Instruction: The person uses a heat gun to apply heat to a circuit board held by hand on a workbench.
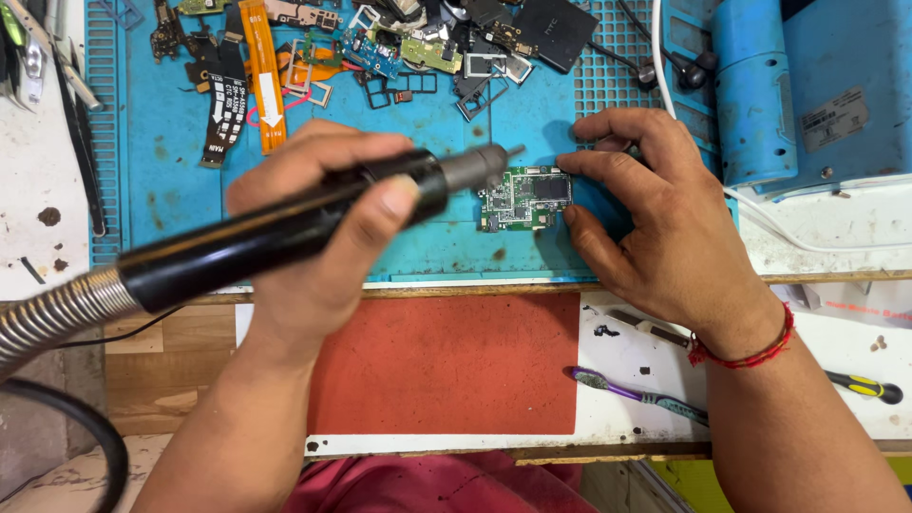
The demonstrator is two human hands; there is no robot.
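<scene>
On the blue work mat (171, 190), a small green circuit board (524, 199) lies flat near the mat's front edge. The left hand (318, 228) is wrapped closed around a black hot-air handpiece (285, 233), whose grey metal nozzle (480, 166) points at the board's upper left corner, just above it. The right hand (655, 209) is loosely open, its fingertips pinning the board at its right and top edges; a red thread bracelet (750, 356) circles that wrist. A ribbed metal hose (52, 318) runs from the handpiece off the left edge, cut from view.

Along the mat's far edge sits a heap of loose phone parts (418, 47), too jumbled to sort out, with an orange flex strip (263, 76) bearing a white arrow and a black flex strip (220, 109) beside it. Tweezers (81, 142) lie left of the mat. A blue box-shaped unit (807, 85) with a pale grey rectangular label stands at right, partly cropped, with a white cable (760, 214) beneath it. Nearer the person lie a red pad (446, 366), a purple-handled toothbrush (636, 391), and a yellow-and-black screwdriver handle (864, 387), its shaft hidden by the right forearm.
</scene>
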